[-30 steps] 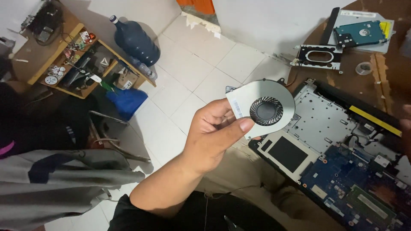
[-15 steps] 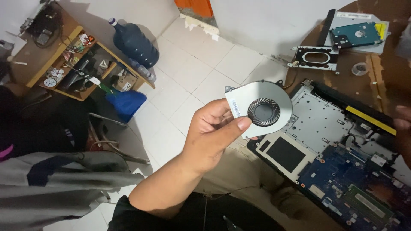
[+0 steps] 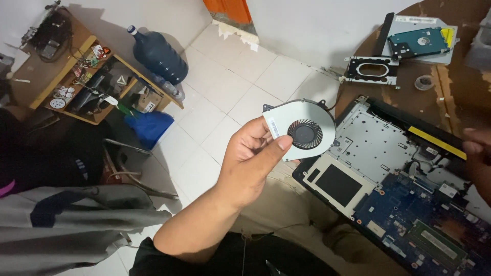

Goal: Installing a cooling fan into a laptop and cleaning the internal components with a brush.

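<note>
At the centre of the frame our left hand [image 3: 250, 163] pinches the round laptop fan [image 3: 302, 130] by its edge above the opened laptop [image 3: 388, 168], our right hand [image 3: 478, 158] unreadable at right, and a slack pinch could drop it onto the tiled floor [image 3: 230, 102].

On my brown bench [image 3: 450, 82] lie the opened laptop [image 3: 399, 179], a hard drive [image 3: 417, 43] and a tape roll [image 3: 423, 82].

Fan [image 3: 302, 130] held left of opened laptop [image 3: 388, 174], hard drive [image 3: 419, 43] behind.
</note>
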